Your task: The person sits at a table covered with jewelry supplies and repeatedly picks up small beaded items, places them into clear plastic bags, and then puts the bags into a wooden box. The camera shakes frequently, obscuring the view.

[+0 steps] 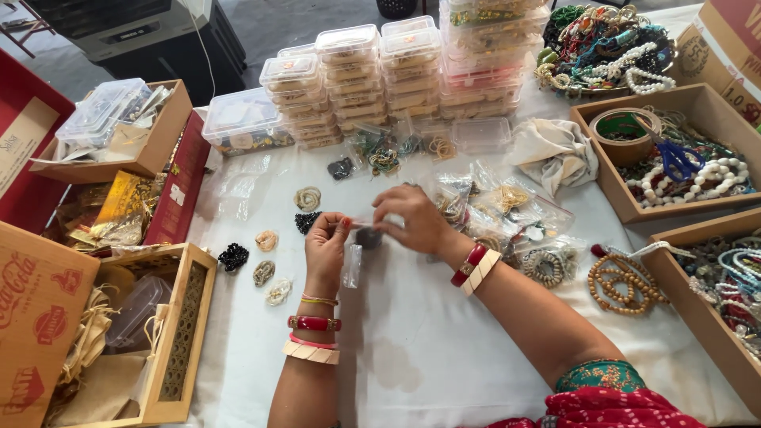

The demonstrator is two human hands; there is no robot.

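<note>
L hand pinching clear pouch | R hand fingers closed on pouch top | white tablecloth

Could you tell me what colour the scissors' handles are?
Blue; the scissors lie in the wooden box, head view.

Bare white cloth lies near; stacked plastic boxes wall the back.

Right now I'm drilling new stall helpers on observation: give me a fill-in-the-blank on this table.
1. Both hands hold a small clear plastic ____.
2. The blue-handled scissors lie in a wooden ____.
3. The stacked clear boxes stand at the table's ____ edge.

Missing: bag; box; far
</note>
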